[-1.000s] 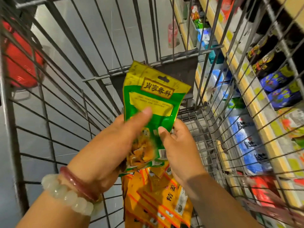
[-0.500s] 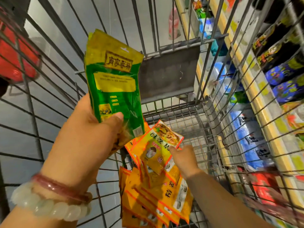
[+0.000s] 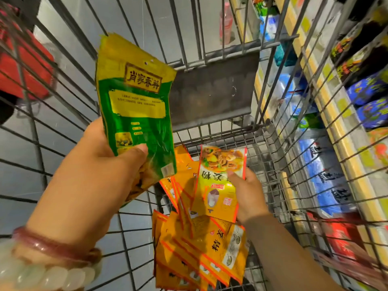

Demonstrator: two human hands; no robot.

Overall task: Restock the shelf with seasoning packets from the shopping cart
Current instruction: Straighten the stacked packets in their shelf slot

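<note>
From the head camera, the left hand [image 3: 100, 164] grips a green seasoning packet [image 3: 136, 108] by its lower end, thumb across the front; its long axis stands nearly upright, printed top away from the person, above the shopping cart [image 3: 210, 127]. Lower in the cart, the right hand [image 3: 247, 196] pinches an orange packet [image 3: 218, 183], also upright, over the orange pile [image 3: 199, 255]. The shelf [image 3: 336, 122] runs along the cart's right side.

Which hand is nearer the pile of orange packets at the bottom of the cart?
Right. The right hand is low in the cart just above the pile of orange packets, lifting one; the left hand is higher, to the left, holding the green packet.
</note>
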